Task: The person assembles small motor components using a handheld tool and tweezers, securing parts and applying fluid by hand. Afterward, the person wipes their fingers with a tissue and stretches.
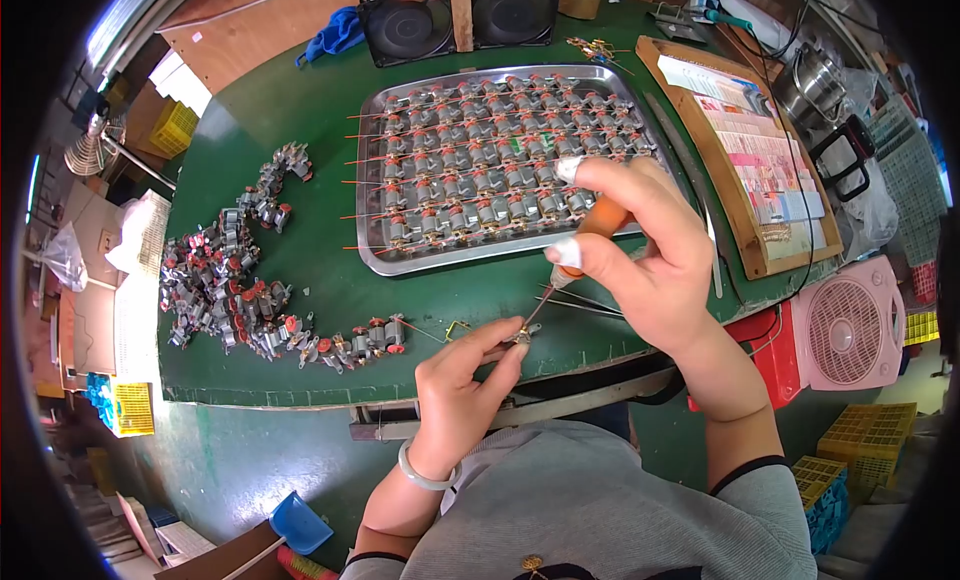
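Note:
My right hand [645,250] is closed around an orange-handled screwdriver [603,223], white coverings on its thumb and a fingertip. The screwdriver's thin shaft slants down to a small metal part [524,334], which my left hand [472,370] pinches near the table's front edge. A metal tray [385,264] behind my hands holds rows of small grey and red components [463,218] with red wires sticking out at the left. To the left, a curving pile of similar components [225,280] lies on the green table [330,295].
Two black fans [408,25] stand at the back beside a blue cloth [335,35]. A wooden frame with papers [745,145] lies at the right. Tweezers [590,306] rest near my right hand. A pink fan [853,325] is beyond the right edge.

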Tool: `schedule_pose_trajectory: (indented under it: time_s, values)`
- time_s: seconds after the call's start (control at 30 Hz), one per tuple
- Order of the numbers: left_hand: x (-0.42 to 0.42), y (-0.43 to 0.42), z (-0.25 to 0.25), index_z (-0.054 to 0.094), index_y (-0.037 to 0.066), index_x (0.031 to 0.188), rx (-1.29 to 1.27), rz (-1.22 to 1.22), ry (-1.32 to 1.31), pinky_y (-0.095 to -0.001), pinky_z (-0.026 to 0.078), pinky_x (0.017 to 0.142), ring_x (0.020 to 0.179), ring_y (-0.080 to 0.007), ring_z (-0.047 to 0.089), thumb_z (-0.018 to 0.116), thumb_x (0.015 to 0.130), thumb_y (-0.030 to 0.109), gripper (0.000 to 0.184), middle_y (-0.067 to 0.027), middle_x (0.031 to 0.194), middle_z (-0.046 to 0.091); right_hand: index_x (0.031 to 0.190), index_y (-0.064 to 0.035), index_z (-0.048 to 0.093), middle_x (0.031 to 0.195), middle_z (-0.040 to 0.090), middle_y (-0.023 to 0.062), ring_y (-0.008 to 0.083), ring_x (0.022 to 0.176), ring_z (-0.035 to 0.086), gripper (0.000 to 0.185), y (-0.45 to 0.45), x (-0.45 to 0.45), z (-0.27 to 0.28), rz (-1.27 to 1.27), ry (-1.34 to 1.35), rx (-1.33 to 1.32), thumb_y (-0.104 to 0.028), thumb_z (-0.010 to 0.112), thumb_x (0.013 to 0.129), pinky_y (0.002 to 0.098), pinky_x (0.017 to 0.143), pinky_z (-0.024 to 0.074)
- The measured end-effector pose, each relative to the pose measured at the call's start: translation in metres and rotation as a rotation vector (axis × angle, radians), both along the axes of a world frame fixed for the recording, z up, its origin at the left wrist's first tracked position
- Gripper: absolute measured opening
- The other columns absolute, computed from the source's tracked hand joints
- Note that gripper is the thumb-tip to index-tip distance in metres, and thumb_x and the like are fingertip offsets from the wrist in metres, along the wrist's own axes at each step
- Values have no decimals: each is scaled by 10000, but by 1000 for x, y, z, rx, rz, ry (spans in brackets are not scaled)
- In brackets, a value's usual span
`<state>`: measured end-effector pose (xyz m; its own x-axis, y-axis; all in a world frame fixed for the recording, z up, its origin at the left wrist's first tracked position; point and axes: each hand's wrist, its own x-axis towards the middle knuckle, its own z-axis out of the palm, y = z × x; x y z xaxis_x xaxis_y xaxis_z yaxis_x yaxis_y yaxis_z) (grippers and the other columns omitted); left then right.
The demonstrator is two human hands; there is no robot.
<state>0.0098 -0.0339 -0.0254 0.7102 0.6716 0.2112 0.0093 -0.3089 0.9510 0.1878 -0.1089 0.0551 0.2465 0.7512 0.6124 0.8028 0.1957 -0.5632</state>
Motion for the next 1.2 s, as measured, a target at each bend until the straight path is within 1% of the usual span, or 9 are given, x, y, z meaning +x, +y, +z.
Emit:
schedule_pose_trajectory:
  time_s: [0.13, 0.23, 0.3, 0.43, 0.63, 0.8, 0.97, 1.1, 1.2]
  values:
    - [-1, 1, 1, 610, -61, 987, -27, 2, 32, -246, 522, 747, 817, -148, 630, 630, 731, -73, 257, -126, 917, 644, 1096, 34, 556, 791, 609, 78, 128, 747, 545, 391, 5, -12, 8, 145, 551, 33, -7, 643, 717, 253, 716, 414]
    - [1, 0, -1, 612, -48, 988, -5, -2, -2, -254, 527, 733, 807, -159, 636, 635, 733, -59, 256, -129, 912, 645, 1135, 32, 545, 830, 619, 70, 140, 849, 536, 397, -4, 1, 15, 30, -68, -87, -65, 624, 758, 252, 733, 413]
    - [1, 1, -3, 618, -19, 988, 14, 4, -17, -267, 540, 700, 779, -180, 652, 649, 735, -30, 255, -139, 904, 650, 1158, 35, 525, 864, 620, 79, 151, 905, 539, 392, -2, 5, 12, 60, -43, -100, -72, 593, 787, 258, 745, 417]
    - [-1, 2, -3, 617, -20, 989, -7, 4, -4, -265, 540, 698, 779, -180, 652, 647, 735, -34, 256, -138, 906, 650, 1227, 31, 458, 1021, 578, 130, 170, 927, 538, 410, 3, 0, 2, 386, 596, -38, -124, 527, 853, 255, 756, 415]
    - [1, 3, -5, 613, -37, 988, 10, -2, -25, -261, 533, 713, 800, -173, 644, 638, 735, -50, 255, -136, 912, 646, 1218, 40, 455, 1013, 588, 141, 175, 887, 551, 416, -2, 11, 9, 143, -51, -109, -117, 538, 842, 292, 813, 423]
    - [0, 2, -8, 616, -22, 983, 22, 1, -54, -261, 539, 691, 791, -183, 652, 643, 738, -42, 248, -143, 936, 645, 1099, 23, 521, 935, 603, 121, 157, 843, 566, 343, -2, 2, 10, 373, 575, -126, -42, 593, 770, 290, 785, 438]
    - [0, 2, -5, 614, -22, 988, 31, -8, -38, -259, 537, 695, 796, -183, 650, 642, 740, -43, 250, -142, 944, 644, 666, -86, 355, 652, 450, 4, 76, 683, 517, 368, 9, -5, 4, 131, 799, -203, -62, 722, 677, 235, 622, 452]
    - [0, 2, -8, 619, -25, 969, 43, -3, -62, -259, 535, 713, 810, -172, 645, 650, 734, -38, 238, -138, 922, 650, 720, -81, 387, 657, 473, 31, 83, 607, 476, 268, 8, -6, -6, 145, 590, 29, -113, 648, 772, 265, 549, 480]
    - [-2, 4, -6, 596, -25, 1017, -71, -38, -119, -281, 534, 743, 861, -194, 634, 594, 774, -60, 246, -138, 1006, 610, 825, -74, 403, 683, 501, 42, 84, 565, 474, 208, -1, -18, -8, 215, 1021, 213, -109, 608, 807, 253, 508, 475]
